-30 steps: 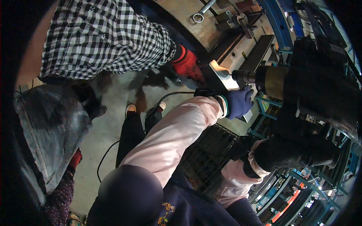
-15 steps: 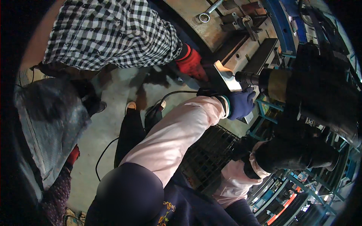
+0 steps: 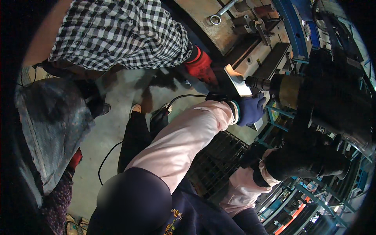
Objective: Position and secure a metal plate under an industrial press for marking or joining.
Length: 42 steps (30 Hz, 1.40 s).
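Observation:
In a dark blue glove, my left hand (image 3: pixel 251 109) is closed around the near end of a metal bar (image 3: pixel 239 85) whose lit face catches the light. Its fingertips are partly hidden. A power drill (image 3: pixel 333 111) lies to the right, its chuck (image 3: pixel 257 83) pointing left and its tip close against that face. Whether the tip touches the metal, I cannot tell. My right hand (image 3: pixel 305 162), in a black glove, is wrapped around the drill's dark grip; its fingers are hard to make out in the shadow.
Beyond the bar, a co-worker's red-gloved hand (image 3: pixel 201 67) is at its far side, below a checked sleeve (image 3: pixel 129 35). A ring wrench (image 3: pixel 215 18) lies on the metal bench (image 3: pixel 196 13). Below are a dark wire crate (image 3: pixel 215 160) and a black cable (image 3: pixel 101 166). Blue racks (image 3: pixel 313 192) stand right.
The whole view has shifted slightly. Both hands, the drill and the bar keep nearly the same places relative to one another.

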### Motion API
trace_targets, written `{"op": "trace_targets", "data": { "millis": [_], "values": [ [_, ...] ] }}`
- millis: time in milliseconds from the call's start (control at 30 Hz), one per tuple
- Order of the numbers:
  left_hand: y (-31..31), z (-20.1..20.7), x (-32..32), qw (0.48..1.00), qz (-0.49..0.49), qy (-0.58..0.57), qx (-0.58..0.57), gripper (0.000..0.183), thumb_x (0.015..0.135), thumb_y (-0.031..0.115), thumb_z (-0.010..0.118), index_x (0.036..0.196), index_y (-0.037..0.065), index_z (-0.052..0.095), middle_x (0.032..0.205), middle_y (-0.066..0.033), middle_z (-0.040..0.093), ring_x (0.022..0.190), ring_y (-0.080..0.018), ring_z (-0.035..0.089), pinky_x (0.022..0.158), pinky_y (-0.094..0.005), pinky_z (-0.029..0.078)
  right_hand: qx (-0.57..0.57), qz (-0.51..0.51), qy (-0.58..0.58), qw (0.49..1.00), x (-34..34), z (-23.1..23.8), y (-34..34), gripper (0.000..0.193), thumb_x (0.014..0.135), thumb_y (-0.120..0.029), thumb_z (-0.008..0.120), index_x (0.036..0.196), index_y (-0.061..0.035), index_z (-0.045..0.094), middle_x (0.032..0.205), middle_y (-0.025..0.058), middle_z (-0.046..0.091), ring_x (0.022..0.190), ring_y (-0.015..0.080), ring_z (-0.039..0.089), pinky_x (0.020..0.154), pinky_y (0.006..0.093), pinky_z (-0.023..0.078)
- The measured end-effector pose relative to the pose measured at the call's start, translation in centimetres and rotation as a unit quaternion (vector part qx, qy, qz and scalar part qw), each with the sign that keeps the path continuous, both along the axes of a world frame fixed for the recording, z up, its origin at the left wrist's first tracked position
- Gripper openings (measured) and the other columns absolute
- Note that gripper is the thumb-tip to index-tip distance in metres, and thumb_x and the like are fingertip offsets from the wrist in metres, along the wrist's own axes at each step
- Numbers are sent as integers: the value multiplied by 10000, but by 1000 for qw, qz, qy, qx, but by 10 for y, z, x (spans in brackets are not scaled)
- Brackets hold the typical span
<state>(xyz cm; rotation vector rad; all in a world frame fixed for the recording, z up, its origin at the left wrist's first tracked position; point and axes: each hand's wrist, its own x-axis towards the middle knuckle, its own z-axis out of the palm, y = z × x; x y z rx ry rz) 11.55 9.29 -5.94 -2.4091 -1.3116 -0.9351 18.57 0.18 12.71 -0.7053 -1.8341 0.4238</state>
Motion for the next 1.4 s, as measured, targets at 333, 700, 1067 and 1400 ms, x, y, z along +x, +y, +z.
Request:
{"op": "trace_targets", "data": {
  "millis": [333, 700, 1067, 1400],
  "values": [
    [2, -4, 5, 1000, 21, -18, 10, 546, 789, 342, 518, 1218, 11, 584, 1119, -204, 632, 1138, -447, 531, 1024, -611, 295, -1, 0, 4, 1000, 4, 2, 1, 428, 949, -266, 391, 1312, -40, 403, 1202, 97, 522, 1029, 187, 554, 853, 347, 476],
    [-1, -5, 4, 999, 23, -4, 31, 551, 783, 352, 531, 1196, -7, 592, 1092, -186, 645, 1127, -417, 550, 1019, -619, 286, -1, 3, 9, 1000, 6, 2, 2, 413, 946, -247, 402, 1299, -35, 419, 1186, 94, 533, 1017, 183, 559, 845, 343, 478],
    [-1, -4, 2, 1000, 15, -2, -19, 622, 803, 385, 536, 1289, -3, 517, 1182, -180, 609, 1228, -416, 478, 1064, -606, 245, -8, 8, 13, 1000, 8, 4, 5, 398, 943, -227, 412, 1287, -29, 435, 1170, 92, 544, 1006, 179, 565, 837, 340, 480],
    [-2, -9, -1, 999, 36, 2, 11, 586, 805, 372, 533, 1257, 0, 548, 1118, -175, 630, 1173, -419, 515, 1029, -615, 280, -14, 8, 17, 1000, 11, 4, 6, 385, 940, -210, 421, 1276, -24, 450, 1156, 90, 554, 995, 175, 570, 830, 336, 481]
  ]
}}
